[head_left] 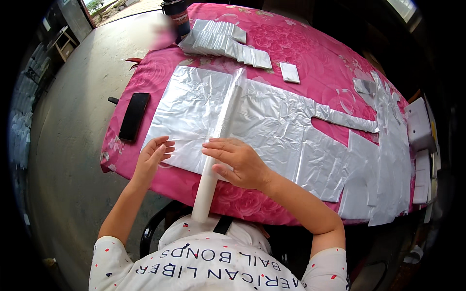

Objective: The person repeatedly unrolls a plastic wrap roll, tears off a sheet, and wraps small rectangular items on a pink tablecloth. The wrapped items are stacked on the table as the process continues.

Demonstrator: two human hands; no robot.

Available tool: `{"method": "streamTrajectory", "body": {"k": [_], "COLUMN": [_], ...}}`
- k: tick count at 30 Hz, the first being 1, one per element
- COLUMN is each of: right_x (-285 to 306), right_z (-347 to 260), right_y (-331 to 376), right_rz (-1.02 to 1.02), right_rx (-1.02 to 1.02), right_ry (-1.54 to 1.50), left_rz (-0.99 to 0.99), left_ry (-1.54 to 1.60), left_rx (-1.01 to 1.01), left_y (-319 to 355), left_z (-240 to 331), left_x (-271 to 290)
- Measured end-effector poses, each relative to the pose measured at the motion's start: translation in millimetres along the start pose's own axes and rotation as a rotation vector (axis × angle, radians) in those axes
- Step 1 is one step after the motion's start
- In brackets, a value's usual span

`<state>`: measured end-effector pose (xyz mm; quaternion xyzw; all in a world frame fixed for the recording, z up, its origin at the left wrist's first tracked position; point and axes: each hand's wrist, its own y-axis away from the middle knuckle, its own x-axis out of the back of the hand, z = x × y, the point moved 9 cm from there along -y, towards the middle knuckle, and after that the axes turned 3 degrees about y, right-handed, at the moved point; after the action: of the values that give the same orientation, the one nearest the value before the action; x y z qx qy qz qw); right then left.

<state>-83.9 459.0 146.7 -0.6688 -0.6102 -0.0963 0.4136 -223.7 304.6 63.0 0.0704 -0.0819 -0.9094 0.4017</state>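
A long white tube lies from the table's near edge up across a flattened silvery plastic bag with cut-out handles at its right end. Its far part is under a layer of clear film. My right hand rests over the tube, fingers stretched out and thumb apart, without wrapping round it. To the left, my left hand hovers by the left part of the plastic, fingers loosely bent and apart, nothing in it. Past the tube's far end sits a small folded plastic packet.
A row of folded plastic packets lies at the back, beside a dark tumbler. A black phone is at the left edge. More flat bags pile at the right, near white boxes. A pink floral cloth covers the table.
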Motion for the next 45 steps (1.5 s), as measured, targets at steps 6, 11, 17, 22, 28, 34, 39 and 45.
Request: {"method": "streamTrajectory", "body": {"k": [6,11,17,22,28,34,39,45], "right_x": [-38.9,-112.9,-116.9,-93.3,-87.0,-25.8,-15.6,-61.9], "right_z": [59.0,52.8,62.9,85.4,62.5,61.9,38.5,55.2], "right_y": [-22.3,-101.4,-135.7,-86.6,-82.9,-52.7,-30.0,21.1], "right_rz": [-0.179,-0.302,0.281,0.765,0.444,0.561,0.554,0.6], "right_rx": [0.066,0.048,-0.318,-0.546,-0.515,-0.615,-0.486,-0.77], "right_ry": [0.418,0.426,0.331,-0.141,-1.727,-1.271,-1.508,-1.088], "left_rz": [0.043,0.08,0.261,-0.046,-0.957,-0.396,-0.741,-0.332], "left_ry": [0.028,-0.44,-0.943,0.174,1.339,0.211,0.464,-0.105], "left_rx": [0.067,-0.095,-0.066,0.295,0.378,0.33,0.506,0.229], "left_y": [68.2,85.9,83.3,85.9,107.2,63.5,82.3,45.1], "left_z": [-27.4,-11.2,-0.9,-49.1,-11.7,-18.5,-17.0,-36.1], "left_x": [16.5,-1.2,10.3,-3.9,-89.0,-87.0,-122.0,-95.8]}}
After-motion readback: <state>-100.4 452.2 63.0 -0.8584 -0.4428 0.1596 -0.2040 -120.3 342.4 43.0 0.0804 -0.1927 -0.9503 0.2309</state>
